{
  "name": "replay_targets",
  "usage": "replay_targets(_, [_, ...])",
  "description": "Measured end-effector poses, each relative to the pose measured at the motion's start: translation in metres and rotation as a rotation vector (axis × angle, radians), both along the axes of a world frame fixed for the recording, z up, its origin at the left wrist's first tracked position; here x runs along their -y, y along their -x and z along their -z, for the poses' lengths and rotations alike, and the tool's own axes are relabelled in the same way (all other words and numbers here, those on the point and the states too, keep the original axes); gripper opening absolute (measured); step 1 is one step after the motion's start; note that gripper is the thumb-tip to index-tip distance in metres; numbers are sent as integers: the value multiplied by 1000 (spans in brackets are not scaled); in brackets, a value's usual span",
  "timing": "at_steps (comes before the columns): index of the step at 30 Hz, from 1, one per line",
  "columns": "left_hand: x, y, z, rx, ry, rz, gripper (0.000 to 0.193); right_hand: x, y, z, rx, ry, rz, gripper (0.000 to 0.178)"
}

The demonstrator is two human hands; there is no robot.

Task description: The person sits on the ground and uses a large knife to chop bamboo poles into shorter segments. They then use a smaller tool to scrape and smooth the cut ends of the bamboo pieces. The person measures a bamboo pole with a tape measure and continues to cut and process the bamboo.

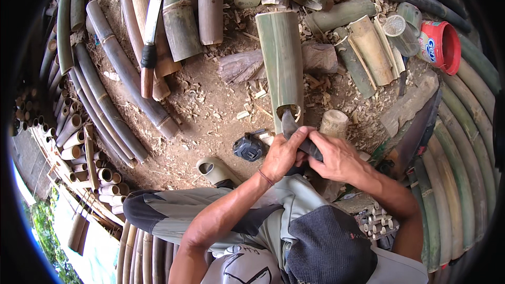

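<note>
A thick green bamboo section (280, 55) slants away from me, its far part resting over a wooden log (321, 58). Its near end has a dark cut opening. At that opening sits the tip of a bladed hand tool (288, 123) with a grey blade and a dark handle; its exact kind is unclear. My left hand (285, 152) is closed around the tool near the bamboo. Beside it, my right hand (336, 156) grips the handle end, thumbs close together. Some fingers of both hands are hidden beneath. A short cut wood piece (334, 123) stands just beyond my right hand.
A black tape measure (249, 148) lies on the chip-strewn ground left of my hands. A machete (149, 58) rests on bamboo poles at the upper left. Split bamboo pieces (371, 50) and a red tub (450, 47) sit at the upper right. Bamboo poles (452, 179) line the right side.
</note>
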State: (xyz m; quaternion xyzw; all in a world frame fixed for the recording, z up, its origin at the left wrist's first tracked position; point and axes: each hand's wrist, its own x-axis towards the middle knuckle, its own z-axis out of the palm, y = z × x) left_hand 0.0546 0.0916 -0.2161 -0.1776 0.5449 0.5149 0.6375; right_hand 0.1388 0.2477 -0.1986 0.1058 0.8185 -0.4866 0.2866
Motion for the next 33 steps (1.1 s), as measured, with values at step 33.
replay_targets(33, [20,21,16,-508,260,502,52,88,-11,17,80,104,544,43])
